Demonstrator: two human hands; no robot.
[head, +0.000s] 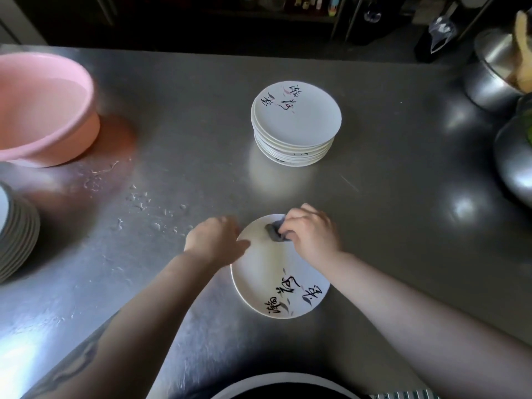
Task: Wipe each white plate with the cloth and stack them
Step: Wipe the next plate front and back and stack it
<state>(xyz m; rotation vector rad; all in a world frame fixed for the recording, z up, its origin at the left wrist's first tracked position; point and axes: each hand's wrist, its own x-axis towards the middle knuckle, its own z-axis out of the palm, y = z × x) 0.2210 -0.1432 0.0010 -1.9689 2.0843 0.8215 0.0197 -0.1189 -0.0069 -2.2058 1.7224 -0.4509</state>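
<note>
A white plate (267, 280) with black brush lettering is in front of me over the steel counter. My left hand (214, 241) grips its left rim, thumb lying on the plate's face. My right hand (312, 233) holds a bunched grey cloth (277, 233) and presses it onto the far part of that plate. Further back at the centre stands a stack of several white plates (296, 125), the top one also lettered. Another stack of plates (17, 228) shows at the left edge, partly cut off.
A pink plastic basin (43, 110) sits at the back left, with water drops (141, 197) on the steel counter (403, 182) near it. Steel pots and bowls (495, 73) crowd the right edge. A dark-rimmed round object (282, 384) lies at the bottom edge.
</note>
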